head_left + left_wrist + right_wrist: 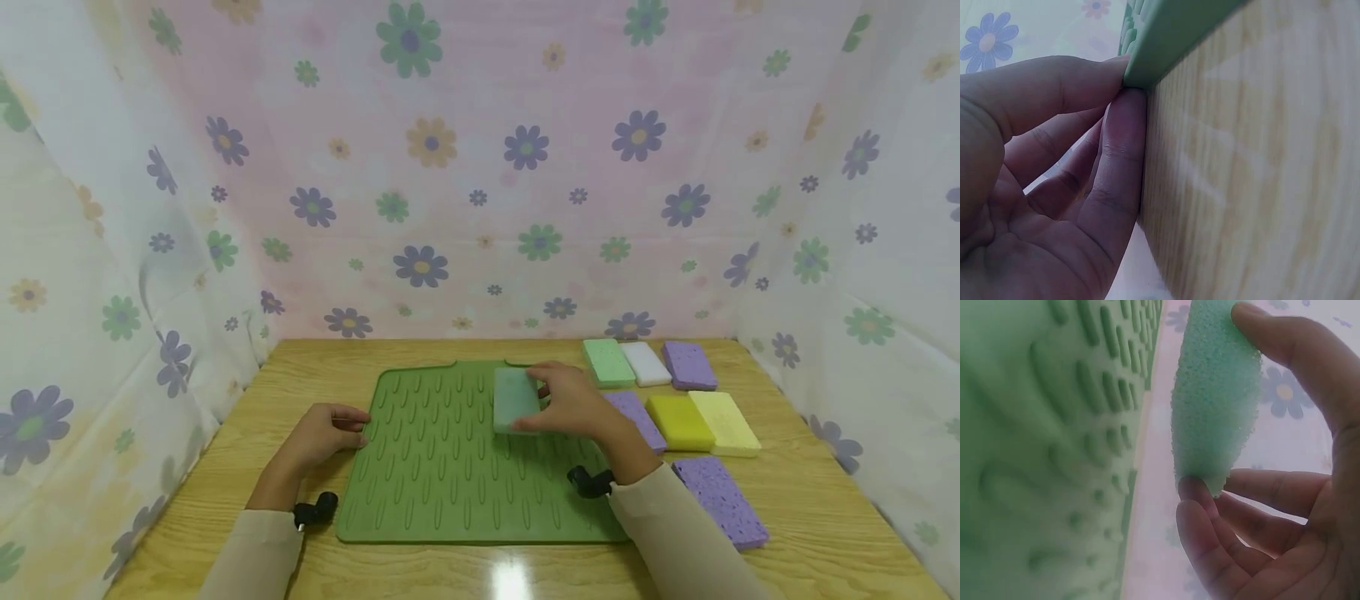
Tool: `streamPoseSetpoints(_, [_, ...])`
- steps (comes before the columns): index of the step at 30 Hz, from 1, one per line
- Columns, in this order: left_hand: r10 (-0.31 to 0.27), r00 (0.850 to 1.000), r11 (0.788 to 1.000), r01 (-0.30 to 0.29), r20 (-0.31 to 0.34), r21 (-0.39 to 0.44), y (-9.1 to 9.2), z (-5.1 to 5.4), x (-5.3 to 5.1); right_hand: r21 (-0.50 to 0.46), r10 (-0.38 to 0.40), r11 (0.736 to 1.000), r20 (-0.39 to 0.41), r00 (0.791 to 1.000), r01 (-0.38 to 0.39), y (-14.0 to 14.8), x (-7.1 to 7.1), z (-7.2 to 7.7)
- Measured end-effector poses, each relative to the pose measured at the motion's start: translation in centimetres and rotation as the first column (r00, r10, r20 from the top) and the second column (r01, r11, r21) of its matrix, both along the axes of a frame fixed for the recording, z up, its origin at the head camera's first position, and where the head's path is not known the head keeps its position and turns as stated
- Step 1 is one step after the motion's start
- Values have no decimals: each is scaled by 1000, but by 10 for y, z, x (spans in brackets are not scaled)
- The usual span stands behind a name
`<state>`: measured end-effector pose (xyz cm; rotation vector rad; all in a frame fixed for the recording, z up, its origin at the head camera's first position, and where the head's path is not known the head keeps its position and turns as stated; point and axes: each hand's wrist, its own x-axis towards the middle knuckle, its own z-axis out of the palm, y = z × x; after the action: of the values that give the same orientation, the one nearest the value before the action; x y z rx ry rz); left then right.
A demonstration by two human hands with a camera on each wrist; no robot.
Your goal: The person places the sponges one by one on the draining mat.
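Note:
A pale green sponge (516, 402) is held by my right hand (572, 403) above the green ridged mat (420, 492). In the right wrist view, the thumb presses one end of the sponge (1216, 394) and fingertips grip the other; a gap shows between it and the mat (1091, 425). My left hand (321, 435) is at the mat's left edge. The left wrist view has the thumb and a finger of that hand (1054, 156) pinching the mat's rim (1166, 37), close against the wooden table.
Right of the mat lie a green sponge (608, 363), a white sponge (645, 364), purple sponges (688, 365), a dark yellow sponge (680, 422) and a light yellow sponge (726, 422). A speckled purple sponge (722, 502) is nearer. Flowered cloth (480, 167) surrounds the wooden table (420, 575).

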<state>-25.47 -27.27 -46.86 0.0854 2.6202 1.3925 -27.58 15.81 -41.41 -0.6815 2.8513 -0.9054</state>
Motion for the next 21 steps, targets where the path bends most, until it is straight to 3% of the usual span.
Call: streamPoseSetpoints(21, [-1, 1000, 1000, 1, 10, 1, -1, -2, 0, -55, -15, 998, 42, 999, 17, -81, -24, -21])
